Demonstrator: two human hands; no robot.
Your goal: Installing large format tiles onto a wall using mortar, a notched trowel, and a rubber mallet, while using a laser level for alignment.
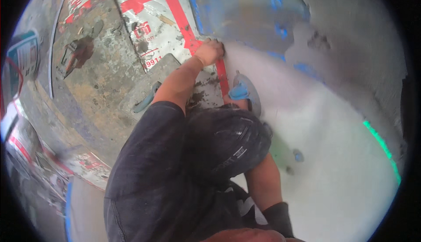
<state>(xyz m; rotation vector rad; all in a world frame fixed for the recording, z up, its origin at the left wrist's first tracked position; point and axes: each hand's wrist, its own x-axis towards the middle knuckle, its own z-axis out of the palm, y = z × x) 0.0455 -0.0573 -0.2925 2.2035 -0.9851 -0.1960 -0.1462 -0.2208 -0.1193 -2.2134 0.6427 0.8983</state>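
Note:
My left hand (211, 50) rests at the edge of a white sheet with red print (162, 36), beside its red stripe. Its fingers are curled, and whatever may lie under them is hidden. Past my dark-clothed knee (228, 141), part of my right hand (237, 103) shows against the blue handle of a grey-bladed trowel (239, 91). The knee covers most of that wrist and grip. The trowel sits along the border between the sheet and a smooth pale grey surface (333, 167). A second trowel with a blue handle (147, 100) lies to the left of my left arm.
A stained, crusted board (96, 66) spreads over the left, with a small dirty tool (72, 55) on it. A labelled bucket (24, 58) stands far left. Blue-edged grey material (250, 14) lies ahead. A bright green line (382, 145) crosses the right side.

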